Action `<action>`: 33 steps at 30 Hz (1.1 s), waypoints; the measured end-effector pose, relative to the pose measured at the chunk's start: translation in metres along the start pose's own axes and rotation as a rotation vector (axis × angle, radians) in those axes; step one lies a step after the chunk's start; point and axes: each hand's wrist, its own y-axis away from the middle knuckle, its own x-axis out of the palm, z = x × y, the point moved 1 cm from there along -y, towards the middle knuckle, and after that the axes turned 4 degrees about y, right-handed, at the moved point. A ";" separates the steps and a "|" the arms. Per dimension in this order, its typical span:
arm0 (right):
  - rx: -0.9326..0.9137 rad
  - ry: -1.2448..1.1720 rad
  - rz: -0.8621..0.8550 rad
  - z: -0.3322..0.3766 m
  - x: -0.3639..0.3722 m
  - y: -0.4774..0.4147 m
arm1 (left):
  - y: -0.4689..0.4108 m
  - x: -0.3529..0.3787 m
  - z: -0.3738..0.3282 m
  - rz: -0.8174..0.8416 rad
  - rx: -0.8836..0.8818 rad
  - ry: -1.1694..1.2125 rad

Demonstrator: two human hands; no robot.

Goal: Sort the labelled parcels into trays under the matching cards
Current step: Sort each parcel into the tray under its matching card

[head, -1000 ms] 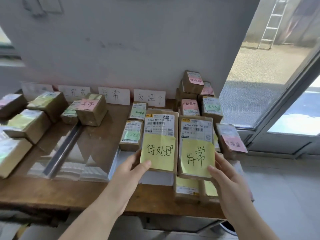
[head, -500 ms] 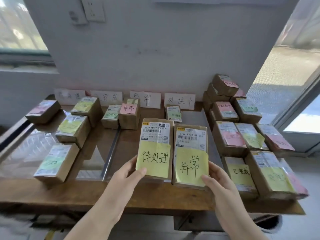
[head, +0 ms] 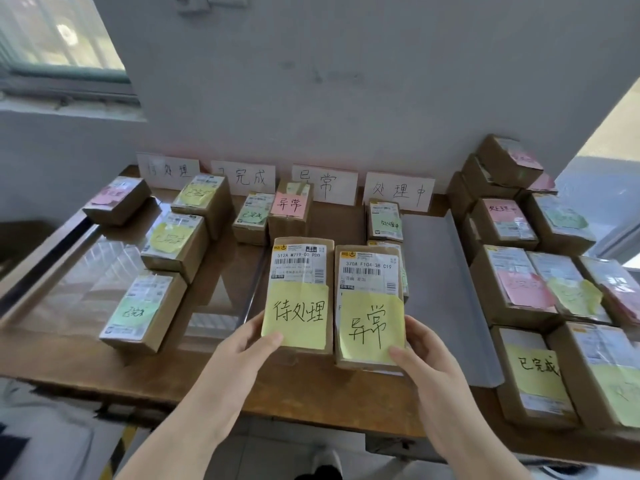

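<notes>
Faint, barely legible leftmost card (head: pixel 168 169)

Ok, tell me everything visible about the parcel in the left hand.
The parcel is a flat brown cardboard box, held with its face toward the camera. A white shipping label with a barcode, reading 512A M719-00 PDD, covers its upper half. A yellow sticky note handwritten 待处理 covers the lower half. The left hand holds its lower left corner, thumb on the note.
</notes>
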 end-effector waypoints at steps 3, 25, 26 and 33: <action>0.005 0.012 0.020 0.006 0.008 -0.025 | -0.013 -0.006 -0.012 -0.028 -0.020 0.017; 0.269 0.054 0.053 -0.041 0.094 -0.166 | -0.079 -0.100 -0.063 -0.353 0.094 0.450; 0.273 0.073 0.035 -0.044 0.100 -0.168 | -0.083 -0.105 -0.065 -0.351 0.095 0.455; 0.247 0.210 -0.146 -0.054 0.157 -0.179 | -0.107 -0.170 -0.089 -0.259 0.071 0.423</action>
